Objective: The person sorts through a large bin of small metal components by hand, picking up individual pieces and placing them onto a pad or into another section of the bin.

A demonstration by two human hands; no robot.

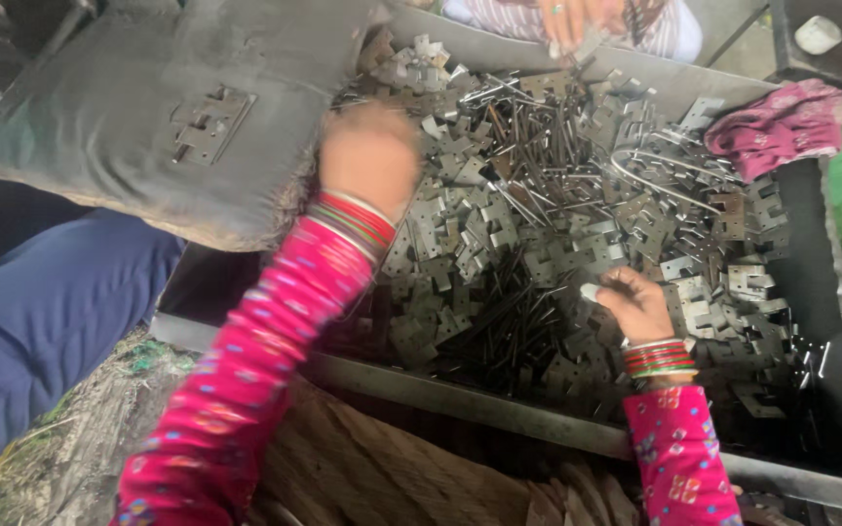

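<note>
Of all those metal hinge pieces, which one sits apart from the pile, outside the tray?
The assembled hinge lying on the grey cushion at upper left, beside the left hand. The rest are heaped in the tray.

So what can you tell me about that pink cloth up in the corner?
The pink cloth is a crumpled, bunched-up piece of soft fabric, magenta with paler patches. It lies at the far right edge of the metal tray, resting partly on the heap of small grey metal hinge plates and partly over the tray's dark rim. Neither the left hand nor the right hand touches it.
</note>
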